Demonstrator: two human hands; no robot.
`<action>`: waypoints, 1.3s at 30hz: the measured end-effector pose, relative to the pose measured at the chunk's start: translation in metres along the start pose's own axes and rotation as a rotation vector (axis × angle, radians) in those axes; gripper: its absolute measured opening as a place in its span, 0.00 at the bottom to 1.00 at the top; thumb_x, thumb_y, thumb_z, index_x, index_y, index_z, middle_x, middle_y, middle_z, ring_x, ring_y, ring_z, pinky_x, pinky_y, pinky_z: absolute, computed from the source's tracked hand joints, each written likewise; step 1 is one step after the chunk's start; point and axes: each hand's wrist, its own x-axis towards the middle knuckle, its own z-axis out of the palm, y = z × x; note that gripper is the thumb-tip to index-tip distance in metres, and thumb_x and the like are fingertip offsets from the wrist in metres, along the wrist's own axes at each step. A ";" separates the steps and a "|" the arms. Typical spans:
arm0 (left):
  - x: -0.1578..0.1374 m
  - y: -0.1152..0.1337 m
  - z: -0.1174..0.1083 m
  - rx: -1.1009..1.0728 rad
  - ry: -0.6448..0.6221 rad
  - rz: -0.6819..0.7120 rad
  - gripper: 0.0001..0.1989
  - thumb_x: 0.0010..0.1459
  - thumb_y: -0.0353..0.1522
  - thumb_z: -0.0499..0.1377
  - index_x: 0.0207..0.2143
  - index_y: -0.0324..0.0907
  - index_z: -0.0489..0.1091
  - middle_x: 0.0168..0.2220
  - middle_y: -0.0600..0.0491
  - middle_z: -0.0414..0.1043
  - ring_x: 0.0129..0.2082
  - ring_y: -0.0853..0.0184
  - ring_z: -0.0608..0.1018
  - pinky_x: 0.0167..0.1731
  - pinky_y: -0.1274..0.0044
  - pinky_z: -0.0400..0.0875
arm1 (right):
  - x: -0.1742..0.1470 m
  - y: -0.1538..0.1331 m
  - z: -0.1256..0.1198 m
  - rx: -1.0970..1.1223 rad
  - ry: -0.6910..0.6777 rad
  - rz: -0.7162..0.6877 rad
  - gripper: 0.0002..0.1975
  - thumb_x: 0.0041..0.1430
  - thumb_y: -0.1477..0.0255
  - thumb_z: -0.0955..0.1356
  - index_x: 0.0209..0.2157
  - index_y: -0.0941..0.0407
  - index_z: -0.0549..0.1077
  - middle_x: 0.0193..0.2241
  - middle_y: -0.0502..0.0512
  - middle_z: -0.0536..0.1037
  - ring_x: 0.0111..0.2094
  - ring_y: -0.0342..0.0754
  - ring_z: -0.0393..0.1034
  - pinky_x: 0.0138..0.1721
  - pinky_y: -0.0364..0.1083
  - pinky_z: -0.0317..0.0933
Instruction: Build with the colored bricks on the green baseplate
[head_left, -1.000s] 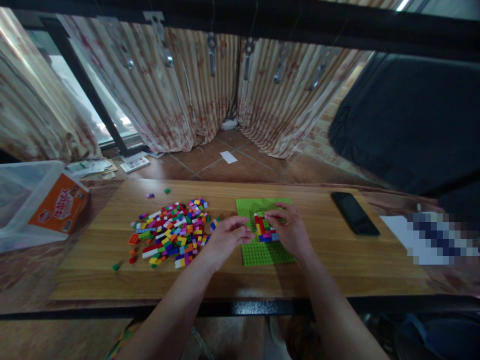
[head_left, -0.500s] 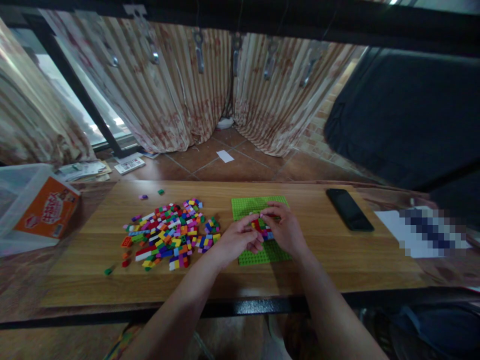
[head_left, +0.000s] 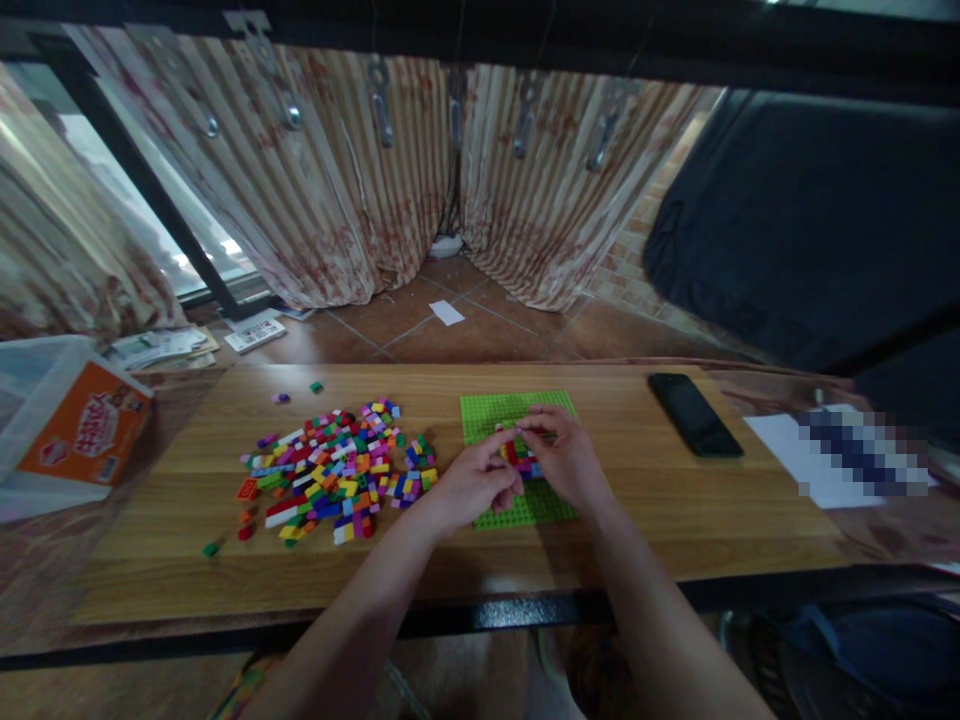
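A green studded baseplate [head_left: 517,517] lies on the table, partly hidden under both hands. On it stands a low cluster of toy bricks [head_left: 527,463] in red, yellow, blue and purple. My right hand [head_left: 566,460] reaches over the cluster from the right, thumb and forefinger pinched at its upper edge on what looks like a small toy brick, mostly covered. From the left, my left hand [head_left: 472,487] points its forefinger at the same spot. Its thumb stays apart from that finger, and the remaining fingers curl loosely.
A wide heap of loose toy bricks [head_left: 341,470] spreads to the left. A black phone [head_left: 695,414] and a white sheet [head_left: 780,460] lie at the right. At the far left stands a clear plastic bin [head_left: 45,360] with an orange label. Curtains [head_left: 337,190] hang beyond the wooden table [head_left: 247,585].
The whole view has shifted slightly. Both hands stay over the baseplate, with the right fingers a little differently set at the cluster's upper edge.
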 end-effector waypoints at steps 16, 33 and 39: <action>0.002 -0.001 0.003 0.023 0.009 -0.018 0.39 0.51 0.26 0.55 0.66 0.36 0.49 0.23 0.59 0.69 0.16 0.76 0.67 0.18 0.82 0.59 | 0.000 0.000 0.004 0.006 0.047 0.054 0.08 0.52 0.71 0.66 0.33 0.53 0.77 0.41 0.58 0.77 0.45 0.52 0.71 0.51 0.57 0.63; -0.011 0.003 -0.016 -0.128 0.118 0.111 0.25 0.53 0.28 0.61 0.55 0.40 0.67 0.41 0.49 0.73 0.35 0.67 0.79 0.39 0.73 0.72 | 0.000 -0.007 0.003 0.044 0.140 0.069 0.06 0.52 0.72 0.68 0.33 0.55 0.77 0.38 0.58 0.77 0.41 0.52 0.72 0.46 0.54 0.67; -0.012 0.001 -0.021 -0.292 0.136 0.133 0.27 0.51 0.26 0.63 0.55 0.44 0.68 0.50 0.46 0.72 0.43 0.63 0.78 0.47 0.69 0.71 | -0.014 -0.035 -0.010 0.056 0.064 -0.175 0.08 0.59 0.68 0.67 0.39 0.52 0.78 0.47 0.58 0.74 0.50 0.53 0.68 0.53 0.56 0.62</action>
